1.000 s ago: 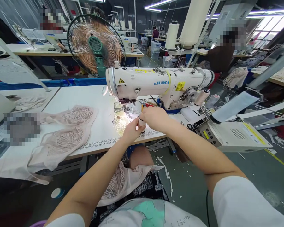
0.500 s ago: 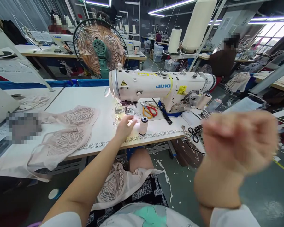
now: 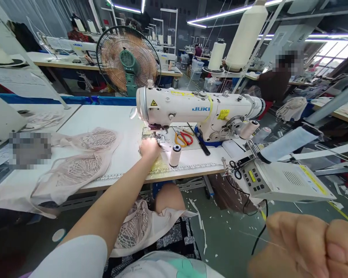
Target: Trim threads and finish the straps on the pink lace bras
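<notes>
We note left hand [image 3: 149, 148] curled below needle of sewing machine [image 3: 197, 110], grip unclear. 1 spool [image 3: 174, 155] upright just right of it. Right hand [image 3: 304, 247] clenched, well apart, thin thread [image 3: 258, 240] running to it.

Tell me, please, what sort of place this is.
Most likely a garment factory floor: an industrial sewing machine in front, big thread cones above it, and more machines on benches behind.

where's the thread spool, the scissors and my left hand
thread spool [image 3: 175, 156], head view, middle of its white wound thread
scissors [image 3: 183, 137], head view, on the orange-red handles
left hand [image 3: 149, 148], head view, back of the hand
</notes>
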Action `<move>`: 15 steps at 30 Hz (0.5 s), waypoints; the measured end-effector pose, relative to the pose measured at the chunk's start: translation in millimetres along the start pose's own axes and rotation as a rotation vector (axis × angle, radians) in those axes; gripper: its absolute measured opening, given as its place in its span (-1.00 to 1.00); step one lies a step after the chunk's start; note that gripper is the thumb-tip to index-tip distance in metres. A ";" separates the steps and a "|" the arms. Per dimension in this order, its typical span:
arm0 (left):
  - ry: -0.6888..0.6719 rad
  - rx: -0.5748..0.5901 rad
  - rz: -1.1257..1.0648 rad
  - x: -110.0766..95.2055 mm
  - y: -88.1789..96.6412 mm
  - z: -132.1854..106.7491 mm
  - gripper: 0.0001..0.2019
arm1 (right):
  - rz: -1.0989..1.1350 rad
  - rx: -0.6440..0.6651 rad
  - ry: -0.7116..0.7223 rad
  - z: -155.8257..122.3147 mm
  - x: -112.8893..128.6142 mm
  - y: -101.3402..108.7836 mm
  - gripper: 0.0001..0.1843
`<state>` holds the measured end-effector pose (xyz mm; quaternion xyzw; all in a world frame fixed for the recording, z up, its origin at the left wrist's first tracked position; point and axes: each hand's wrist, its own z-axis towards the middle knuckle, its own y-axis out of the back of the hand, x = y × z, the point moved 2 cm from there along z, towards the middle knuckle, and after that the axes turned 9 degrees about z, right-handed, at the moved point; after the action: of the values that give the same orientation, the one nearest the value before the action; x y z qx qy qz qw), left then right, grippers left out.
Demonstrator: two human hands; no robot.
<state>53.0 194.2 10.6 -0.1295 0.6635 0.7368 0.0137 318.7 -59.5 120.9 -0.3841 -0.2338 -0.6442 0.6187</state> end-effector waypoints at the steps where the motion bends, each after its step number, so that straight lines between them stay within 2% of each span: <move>1: 0.014 -0.014 -0.003 -1.7 -1.6 -2.6 -0.72 | 0.011 -0.014 -0.009 1.0 -1.2 0.9 -0.87; 6: 0.054 -0.045 -0.057 -3.2 -5.9 -8.5 -0.74 | 0.132 0.035 -0.063 -2.1 -6.4 -5.0 -0.91; 11: 0.079 -0.022 -0.199 2.8 2.5 -5.9 -0.78 | 0.158 0.005 -0.185 -16.1 -24.5 -14.9 -0.92; 13: 0.059 -0.012 -0.291 6.3 9.3 -10.9 -0.82 | 0.172 0.087 -0.279 -22.2 -37.9 -17.3 -0.91; 15: 0.022 -0.021 -0.405 15.7 17.7 -25.5 -0.88 | 0.159 0.195 -0.406 -29.4 -53.3 -17.8 -0.87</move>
<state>38.8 164.7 22.3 -0.2685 0.6162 0.7244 0.1532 292.1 -47.2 64.7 -0.4614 -0.3836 -0.4772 0.6421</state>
